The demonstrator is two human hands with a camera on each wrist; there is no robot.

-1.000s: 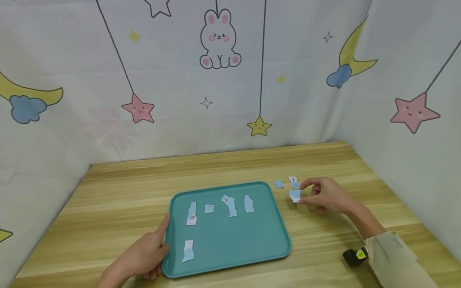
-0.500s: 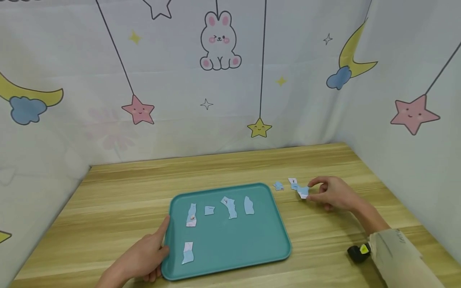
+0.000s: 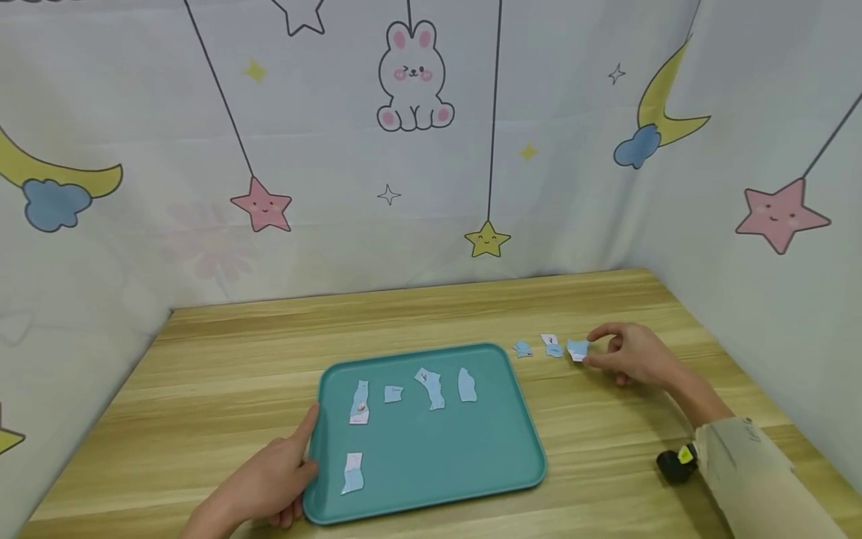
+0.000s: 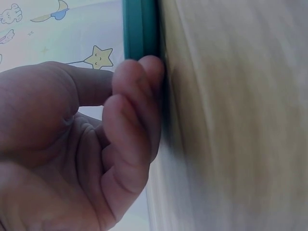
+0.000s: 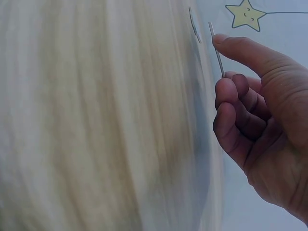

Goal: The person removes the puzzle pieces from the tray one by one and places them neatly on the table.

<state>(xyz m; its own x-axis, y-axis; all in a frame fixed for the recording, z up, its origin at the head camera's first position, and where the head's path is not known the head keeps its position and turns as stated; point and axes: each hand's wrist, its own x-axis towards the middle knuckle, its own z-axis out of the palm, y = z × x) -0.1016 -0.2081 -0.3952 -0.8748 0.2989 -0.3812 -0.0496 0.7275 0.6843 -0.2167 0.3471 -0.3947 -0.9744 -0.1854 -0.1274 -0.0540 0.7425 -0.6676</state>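
In the head view my right hand (image 3: 636,355) pinches a small light-blue and white puzzle piece (image 3: 578,349) between thumb and fingertip. The right wrist view shows this thin puzzle piece (image 5: 217,50) edge-on, held just off the wooden surface. Two more pieces, a blue one (image 3: 522,349) and a white-and-blue one (image 3: 552,346), lie to its left on the table. My left hand (image 3: 272,475) holds the left rim of a teal tray (image 3: 431,464), its curled fingertips (image 4: 129,72) against the edge. Several irregular blue-white pieces lie in the tray, including a long one (image 3: 360,402).
The wood-grain table (image 3: 236,337) ends at a white curtain (image 3: 323,239) with cartoon stars, moons and a rabbit. A black strap-like item with a yellow mark (image 3: 679,463) sits at the right wrist, beside the pale sleeve (image 3: 761,479).
My right hand has moved right and slightly away, carrying the pinched puzzle piece clear of the white-and-blue piece it overlapped. The left hand stays at the tray's rim.
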